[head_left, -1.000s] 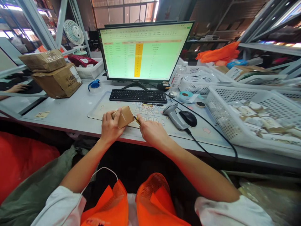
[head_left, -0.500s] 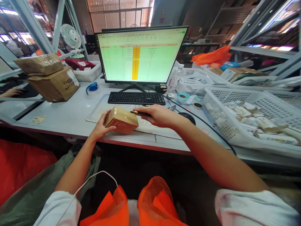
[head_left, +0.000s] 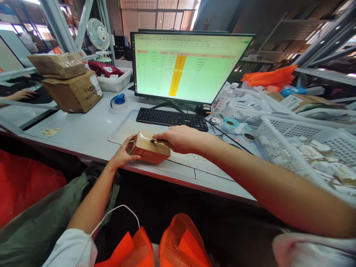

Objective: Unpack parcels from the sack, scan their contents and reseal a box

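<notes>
At the near edge of the table [head_left: 83, 133], a small cardboard box [head_left: 148, 150] lies flat before the keyboard [head_left: 172, 118]. Left hand [head_left: 122, 154] grips the box's left end; right hand [head_left: 178, 138] is closed around a yellow-and-black cutter [head_left: 158, 140] laid across the box's top.

- Small box [head_left: 148, 150]: brown cardboard, matt, glossy tape on top.
- Stacked parcels [head_left: 69, 83], left of the monitor [head_left: 189, 66]: creased cardboard, shiny tape.
- Baskets [head_left: 280, 137], right of the monitor: white perforated plastic.
- Desk [head_left: 80, 129]: smooth, pale, matt.
- Monitor: glossy lit screen.
</notes>
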The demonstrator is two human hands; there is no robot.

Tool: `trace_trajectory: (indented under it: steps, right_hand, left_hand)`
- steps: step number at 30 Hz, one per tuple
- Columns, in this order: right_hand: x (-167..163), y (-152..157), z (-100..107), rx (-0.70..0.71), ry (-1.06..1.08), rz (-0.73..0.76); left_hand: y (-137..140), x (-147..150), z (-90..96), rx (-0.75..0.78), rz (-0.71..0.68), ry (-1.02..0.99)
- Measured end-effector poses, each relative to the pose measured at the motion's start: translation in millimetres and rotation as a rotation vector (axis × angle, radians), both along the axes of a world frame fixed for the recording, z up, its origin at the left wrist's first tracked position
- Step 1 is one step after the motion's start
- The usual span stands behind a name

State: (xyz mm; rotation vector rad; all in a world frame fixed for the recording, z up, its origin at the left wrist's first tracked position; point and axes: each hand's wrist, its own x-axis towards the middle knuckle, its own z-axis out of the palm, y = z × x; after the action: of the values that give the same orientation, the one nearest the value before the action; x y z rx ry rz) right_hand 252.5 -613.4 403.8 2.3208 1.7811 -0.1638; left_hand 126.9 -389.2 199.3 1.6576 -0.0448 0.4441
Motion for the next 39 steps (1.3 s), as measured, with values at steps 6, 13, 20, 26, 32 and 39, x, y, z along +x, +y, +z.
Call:
trace_trajectory:
  steps: [6, 13, 20, 26, 32, 39]
  right_hand:
    - [34, -71, -33, -0.219, -0.124, -0.379]
    - [44, -103, -113, 0.056, -0.2, -0.466]
    - [41, -68, -117, 0.439, 0.002, -0.341]
    - [24, -13, -85, 0.703, 0.393, -0.079]
    - [26, 9, -94, 0.572, 0.36, -0.052]
    - [54, 28, -85, 0.481, 0.148, -0.174]
  left_hand:
    - [1, 1, 2.4, 0.036, 0.024, 0.016]
    - [-22, -4, 8.5, 0.441, 0.228, -0.058]
    - [-67, -13, 32.4, 0.867, 0.427, -0.223]
    - [-78, 3, 26.7, 0.845, 0.513, -0.32]
    - [-74, 6, 27.7, 0.846, 0.493, -0.328]
    - [-79, 9, 31.1, 0.887, 0.52, -0.279]
